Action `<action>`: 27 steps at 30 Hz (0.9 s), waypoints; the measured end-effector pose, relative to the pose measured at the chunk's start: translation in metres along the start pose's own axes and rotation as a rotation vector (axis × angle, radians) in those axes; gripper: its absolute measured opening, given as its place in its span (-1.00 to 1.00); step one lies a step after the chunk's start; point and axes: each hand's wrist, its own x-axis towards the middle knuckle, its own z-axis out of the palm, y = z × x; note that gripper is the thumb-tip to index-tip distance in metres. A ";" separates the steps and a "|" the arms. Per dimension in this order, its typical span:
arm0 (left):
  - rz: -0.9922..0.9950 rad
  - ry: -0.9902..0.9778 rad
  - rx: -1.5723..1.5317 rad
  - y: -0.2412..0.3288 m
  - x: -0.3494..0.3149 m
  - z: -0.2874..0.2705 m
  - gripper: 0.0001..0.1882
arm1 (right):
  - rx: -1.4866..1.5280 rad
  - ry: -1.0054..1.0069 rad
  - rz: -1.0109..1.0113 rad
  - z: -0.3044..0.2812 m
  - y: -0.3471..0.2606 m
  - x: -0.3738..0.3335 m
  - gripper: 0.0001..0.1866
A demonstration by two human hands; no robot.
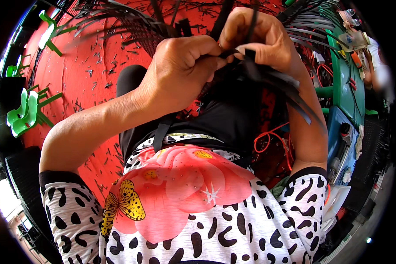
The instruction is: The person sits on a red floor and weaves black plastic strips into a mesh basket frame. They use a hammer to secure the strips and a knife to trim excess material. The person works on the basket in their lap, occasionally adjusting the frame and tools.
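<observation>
My left hand (pixel 174 72) is closed, its thumb and fingers pinching a flat black strip (pixel 229 53) just in front of my lap. My right hand (pixel 268 42) comes close against it from the other side, with thumb and fingers bent onto the same cluster of strips. Behind my left hand spreads a dark woven mesh (pixel 138 27), its long loose strip ends fanning out to the left. More loose black strips (pixel 310 28) fan out beyond my right hand. Some blurred strip ends (pixel 277 79) hang below my right hand over the forearm. The exact crossing under my fingertips is hidden.
Short black scraps lie scattered over the red floor (pixel 81 110). Green chairs (pixel 26 112) stand at the left. On the right are a green table (pixel 350 88), a blue tray (pixel 336 116) holding tools, and an orange-red cable (pixel 268 138). Another person's arm (pixel 375 55) shows beyond the table.
</observation>
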 end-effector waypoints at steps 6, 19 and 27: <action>-0.051 0.035 0.019 0.006 -0.005 0.002 -0.81 | -0.151 0.090 -0.020 0.012 0.002 0.001 -0.89; 1.027 0.156 0.441 0.005 0.000 0.014 -0.82 | -0.066 0.365 -0.025 0.022 0.008 0.002 -0.82; 0.669 0.409 0.515 0.002 0.006 0.008 -0.70 | -0.115 0.387 -0.145 0.017 0.019 0.005 -0.86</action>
